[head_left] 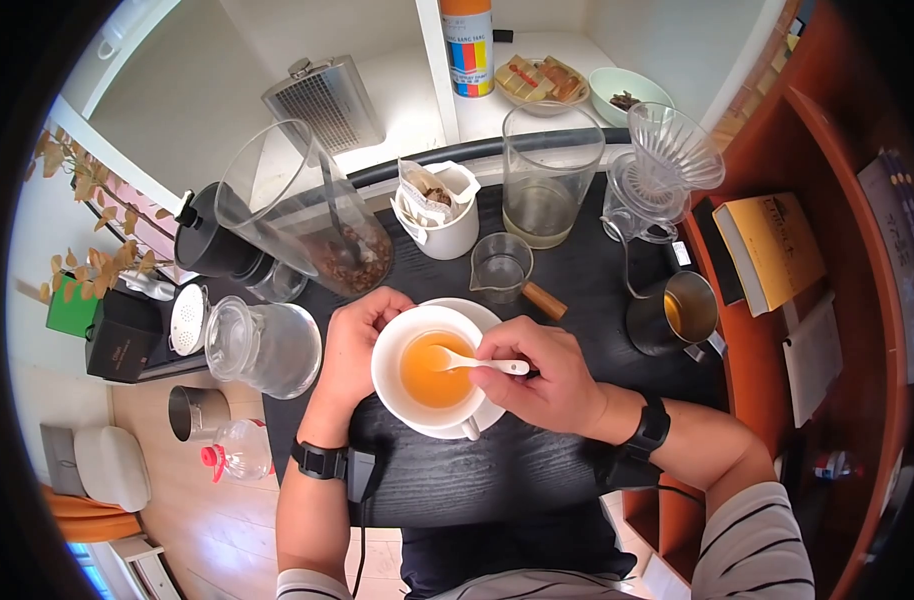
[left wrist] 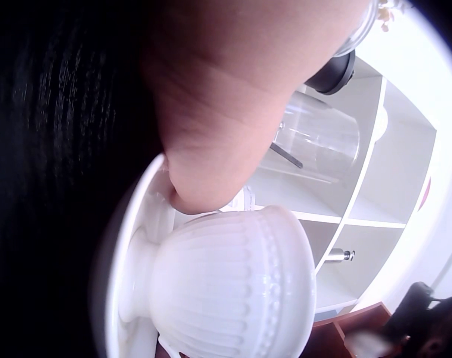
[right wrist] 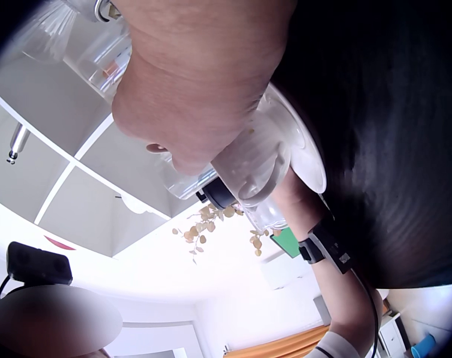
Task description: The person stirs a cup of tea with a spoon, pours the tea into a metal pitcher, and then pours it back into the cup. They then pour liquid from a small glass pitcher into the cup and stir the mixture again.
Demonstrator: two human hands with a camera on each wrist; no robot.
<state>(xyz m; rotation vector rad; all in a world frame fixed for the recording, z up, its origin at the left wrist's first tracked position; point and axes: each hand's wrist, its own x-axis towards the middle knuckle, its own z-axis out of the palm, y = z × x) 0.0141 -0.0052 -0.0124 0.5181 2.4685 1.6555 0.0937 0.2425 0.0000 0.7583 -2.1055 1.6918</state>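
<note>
A white cup [head_left: 385,372] with orange-yellow liquid stands on a white saucer [head_left: 482,316] on the black table. My right hand [head_left: 549,378] pinches the handle of a small white spoon [head_left: 464,361], whose bowl dips into the liquid. My left hand [head_left: 354,345] curls round the far left side of the cup, its lower edge at the saucer's rim; its fingertips are hidden behind the cup. In the left wrist view the fluted wall of the cup [left wrist: 211,283] shows beside the hand. The cup's handle [right wrist: 267,183] points toward me, below the right hand.
Behind the cup stand a small glass pitcher [head_left: 501,268] with a wooden handle, a white canister [head_left: 447,228], and a tall glass [head_left: 549,185]. A steel pitcher [head_left: 667,318] stands right, a glass jar [head_left: 267,350] left. Tilted at the back left is a container of beans [head_left: 352,262].
</note>
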